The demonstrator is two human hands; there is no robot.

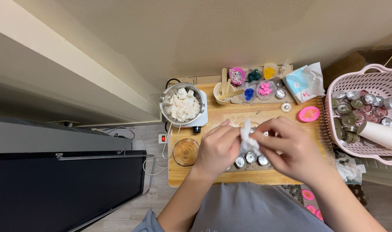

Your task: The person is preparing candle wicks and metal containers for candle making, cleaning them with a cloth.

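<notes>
Nearest, the person's left hand (217, 148) and right hand (286, 148) meet above the small wooden counter (213, 172), and the fingers (264, 133) of both are pinched on a crumpled white tissue (247, 139) held between them, its twisted top poking up between the thumbs. Directly under the fingers sits a row of small round silver metal cups (251, 158) on the counter; how many lie beneath the hands cannot be told. Just left of the left hand's fingers lies a round brown wooden coaster (185, 151).

Farther out and left of the fingers, a steel saucepan filled with white wax chunks (182, 104) rests on a small white electric hotplate (201, 118). Beyond the fingers stands a cream cup holding flat wooden sticks (224, 92), and beside it clear round dishes of blue and pink pieces (257, 90). A flat pink round mould (308, 114) lies on the counter just past the right hand's fingers, with a small white ring (286, 107) near it.

Farthest along the counter's back edge sit a pink bowl of sprinkles (237, 75), a dark green cluster (254, 75), a yellow one (269, 73), and a light blue tissue pack (305, 81). Off to the right of the fingers, a pale pink plastic basket (367, 81) holds many more silver cups and a white roll (380, 133).
</notes>
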